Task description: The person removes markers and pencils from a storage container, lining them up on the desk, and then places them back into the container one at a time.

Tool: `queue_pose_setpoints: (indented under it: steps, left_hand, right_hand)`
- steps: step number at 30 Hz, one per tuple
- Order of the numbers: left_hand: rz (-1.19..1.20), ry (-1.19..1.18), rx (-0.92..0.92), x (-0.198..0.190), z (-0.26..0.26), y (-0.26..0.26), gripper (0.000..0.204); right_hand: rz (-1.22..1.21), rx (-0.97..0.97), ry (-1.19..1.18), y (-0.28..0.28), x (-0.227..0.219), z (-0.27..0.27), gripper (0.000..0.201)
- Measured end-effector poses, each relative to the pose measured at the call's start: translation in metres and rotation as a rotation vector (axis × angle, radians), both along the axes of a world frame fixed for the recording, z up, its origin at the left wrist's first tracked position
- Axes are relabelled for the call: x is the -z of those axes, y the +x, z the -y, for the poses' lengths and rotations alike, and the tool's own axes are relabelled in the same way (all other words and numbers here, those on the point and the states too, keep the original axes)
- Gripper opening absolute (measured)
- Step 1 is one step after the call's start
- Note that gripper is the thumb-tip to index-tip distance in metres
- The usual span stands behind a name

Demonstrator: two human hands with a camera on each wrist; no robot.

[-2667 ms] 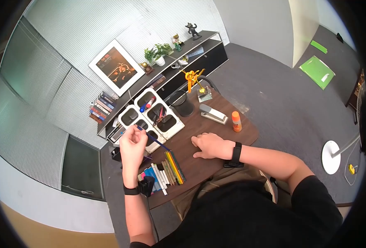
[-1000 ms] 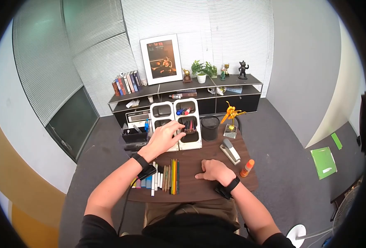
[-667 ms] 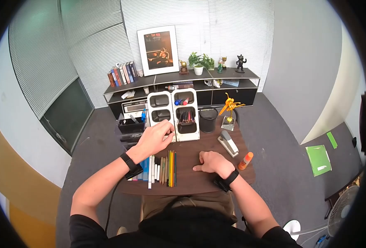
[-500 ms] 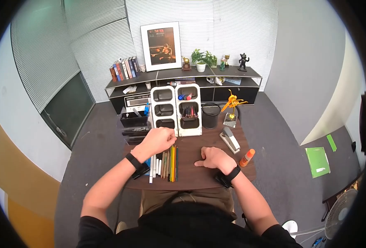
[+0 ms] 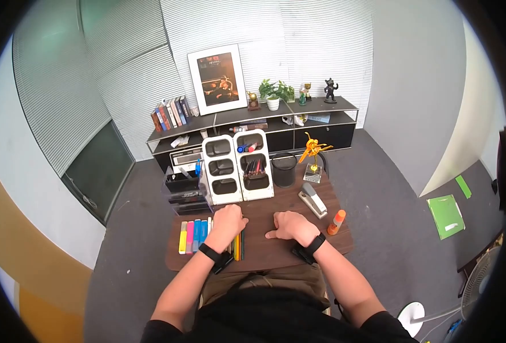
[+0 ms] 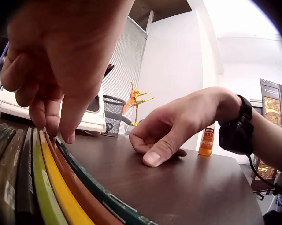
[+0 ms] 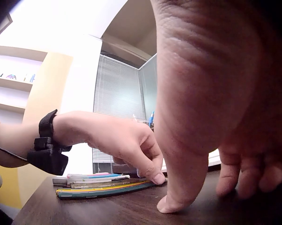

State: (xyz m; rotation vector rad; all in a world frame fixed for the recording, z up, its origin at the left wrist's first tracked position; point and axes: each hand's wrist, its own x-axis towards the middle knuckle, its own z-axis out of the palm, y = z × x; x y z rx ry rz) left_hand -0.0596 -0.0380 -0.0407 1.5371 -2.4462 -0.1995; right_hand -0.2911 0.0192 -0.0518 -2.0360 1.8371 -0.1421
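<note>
My left hand is over the far ends of the row of pencils on the table. In the left wrist view, its thumb and fingertips pinch the end of a reddish-brown pencil, between a yellow pencil and a dark green one. My right hand rests on the tabletop, fingers loosely bent, thumb touching the wood, holding nothing. Left of the pencils lie yellow, pink and blue highlighters. Behind my left hand stands a white organizer whose right column holds markers and dark pencils.
A stapler and an orange glue stick are to the right. Behind them stand a black mesh cup and a golden figurine. A dark desk caddy stands left of the organizer. The table's front edge is near my lap.
Earlier my left hand held a dark blue pencil by the organizer, then hovered over its right column. It has come back to the pencil row without that pencil. My right hand stays on the table.
</note>
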Motion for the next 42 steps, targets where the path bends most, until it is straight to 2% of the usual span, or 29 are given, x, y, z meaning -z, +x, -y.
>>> queue_pose_setpoints:
  steps: [9,12,13,15,17,21,23,30,32,35,42]
  left_hand:
    - [0.007,-0.046,-0.062,0.01,0.004,-0.014,0.036]
    - [-0.1,-0.023,-0.113,-0.029,-0.013,-0.018,0.028]
    - [-0.228,-0.067,-0.134,-0.048,-0.025,-0.016,0.027]
    - [-0.425,-0.133,-0.074,-0.093,-0.044,-0.007,0.027]
    - [-0.591,-0.277,0.077,-0.134,-0.055,0.0,0.02]
    - [-0.658,-0.367,0.201,-0.166,-0.04,0.01,0.012]
    - [-0.616,-0.545,0.307,-0.161,-0.019,0.011,0.012]
    - [-0.588,-0.658,0.348,-0.128,0.014,0.0,0.012]
    - [-0.614,-0.663,0.346,-0.12,0.019,-0.003,0.012]
    - [-0.509,-0.654,0.329,-0.108,0.021,-0.004,0.014]
    - [-0.523,-0.638,0.307,-0.073,0.027,-0.007,0.016]
  right_hand:
    - [-0.02,-0.01,0.015,0.001,-0.002,0.0,0.063]
    - [-0.026,-0.008,-0.003,0.001,0.003,0.003,0.062]
    - [-0.022,0.002,0.005,0.001,0.003,0.003,0.062]
    - [-0.018,0.013,0.027,0.002,0.002,-0.001,0.062]
    - [-0.004,0.01,0.013,0.002,-0.007,-0.005,0.062]
    - [0.004,0.005,-0.002,0.001,-0.006,-0.006,0.061]
    - [0.007,0.012,0.003,0.001,-0.007,-0.005,0.061]
    - [-0.02,-0.03,0.028,-0.001,-0.006,0.002,0.063]
    - [-0.008,-0.015,0.028,-0.002,-0.007,0.002,0.064]
    - [-0.014,-0.007,0.034,-0.002,-0.008,0.0,0.064]
    - [-0.007,-0.01,-0.003,-0.003,-0.005,0.0,0.063]
